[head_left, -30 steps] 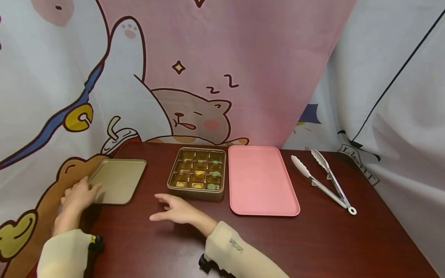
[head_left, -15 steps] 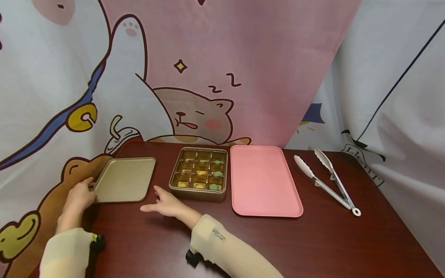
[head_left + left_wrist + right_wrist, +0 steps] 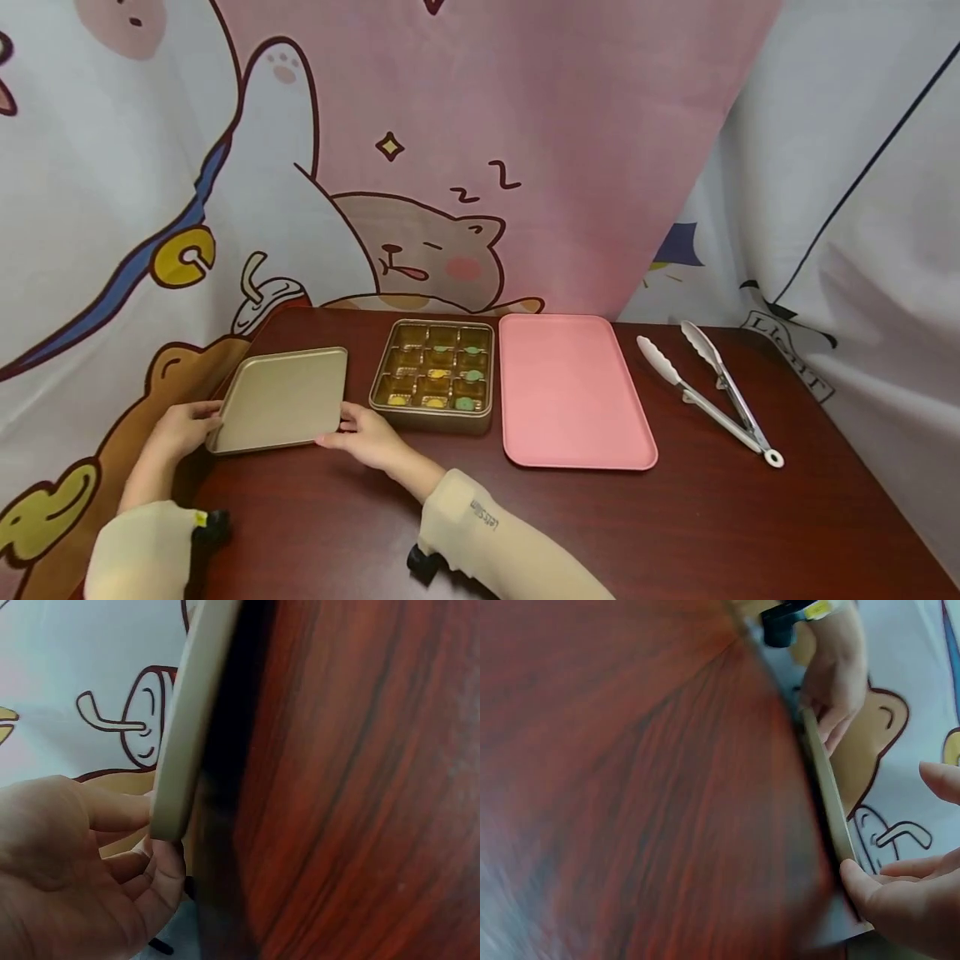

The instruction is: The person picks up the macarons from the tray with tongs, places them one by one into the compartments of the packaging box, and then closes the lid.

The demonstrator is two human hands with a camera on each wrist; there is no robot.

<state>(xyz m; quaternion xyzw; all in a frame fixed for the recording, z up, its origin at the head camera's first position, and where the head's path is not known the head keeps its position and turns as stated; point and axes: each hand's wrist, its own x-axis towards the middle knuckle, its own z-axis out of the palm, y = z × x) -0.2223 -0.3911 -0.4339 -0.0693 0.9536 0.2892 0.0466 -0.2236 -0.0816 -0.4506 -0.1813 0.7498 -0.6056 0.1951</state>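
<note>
Both hands are at a square, gold-coloured tin lid (image 3: pixel 288 400) on the left of the table. My left hand (image 3: pixel 178 429) grips its left edge, thumb and curled fingers on either side of the rim in the left wrist view. My right hand (image 3: pixel 369 437) holds the near right corner, its thumb against the front rim (image 3: pixel 838 825) and fingers along the right side. Dark shadow shows under the lid (image 3: pixel 184 742) in the left wrist view. Right of it stands the matching open tin (image 3: pixel 431 421), with a divided gold insert holding several yellow and green pieces.
A pink rectangular tray (image 3: pixel 573 392) lies right of the tin. Farther right are metal tongs (image 3: pixel 720 400) with white tips, spread apart. A cartoon-print curtain (image 3: pixel 585 167) hangs behind the dark red wooden table (image 3: pixel 637 533).
The lid has shifted rightward, toward the tin, and turned slightly. The left hand has taken hold of its left edge. The right hand has moved left and now holds its near right corner.
</note>
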